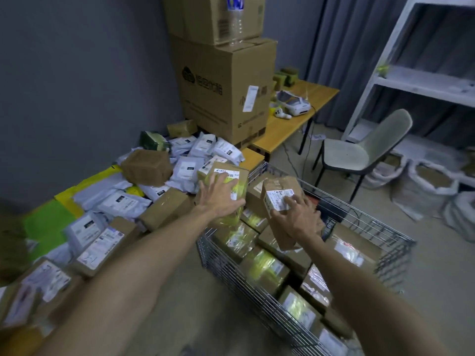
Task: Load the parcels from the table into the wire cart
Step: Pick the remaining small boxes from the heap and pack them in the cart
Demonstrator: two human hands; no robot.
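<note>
View from a person's head, looking down at two bare forearms that reached over a heap of parcels. In the centre of the frame the left hand (pixel 221 199) lay with fingers spread and fairly straight against a brown taped box (pixel 227 177) wrapped in yellow tape, which sat at the point where the table (pixel 253 157) met the far corner of the wire cart (pixel 359 218); whether the box rested on something or was being carried could not be told. Just to its right, the right hand (pixel 295 217) gripped a small box (pixel 279 199) with a white label, fingers curled round it, and held it tilted above the load in the cart. The cart filled the lower right of the frame and held a layer of brown boxes (pixel 264 265) packed side by side, so a good part of the loading looked done, though there was room above that layer. Much was left: across the left and centre of the frame the table was heaped with grey mailing bags (pixel 185 170) and more cardboard boxes (pixel 164 206). At the upper centre, large cartons (pixel 223 93) stood stacked against a grey wall, and a pale chair (pixel 359 152) stood at the right.
</note>
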